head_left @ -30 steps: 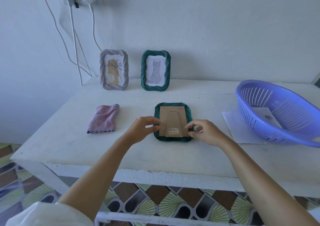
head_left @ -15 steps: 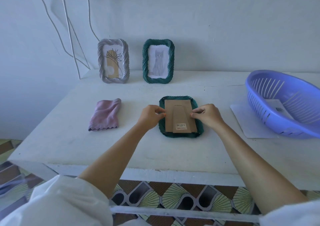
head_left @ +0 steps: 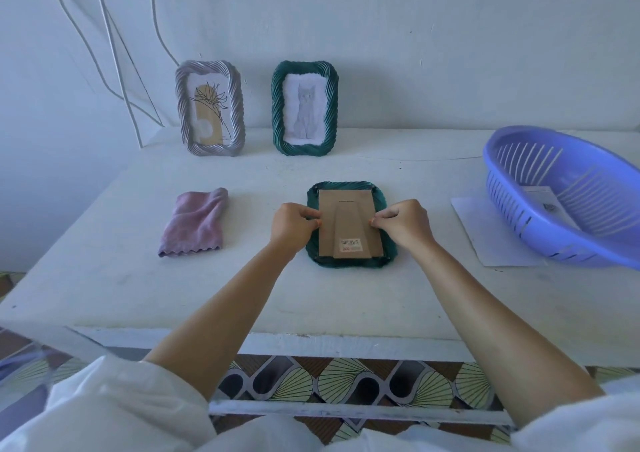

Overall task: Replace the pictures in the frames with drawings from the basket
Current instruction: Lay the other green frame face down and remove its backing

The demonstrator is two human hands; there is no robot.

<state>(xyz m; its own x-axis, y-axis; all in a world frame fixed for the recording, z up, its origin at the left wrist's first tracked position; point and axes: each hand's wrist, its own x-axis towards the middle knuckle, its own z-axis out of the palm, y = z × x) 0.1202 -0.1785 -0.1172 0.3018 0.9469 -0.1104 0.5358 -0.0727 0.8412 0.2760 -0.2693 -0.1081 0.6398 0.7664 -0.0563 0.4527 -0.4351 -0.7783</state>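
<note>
Hands (head_left: 294,226) farther up face-down, lengthways frame (head_left: 349,221)

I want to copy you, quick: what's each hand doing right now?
Left hand: closed, pinching the left edge of the cardboard back.
Right hand: closed, pinching the right edge of the cardboard back.

Basket (head_left: 498,192) partly beyond right edge

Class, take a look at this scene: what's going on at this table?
A person is working on a green frame lying face down on the white table. The left hand and right hand pinch the side edges of its cardboard back, not yet removed. A grey frame and a second green frame with a cat drawing stand against the wall. The purple basket on the right holds paper.
</note>
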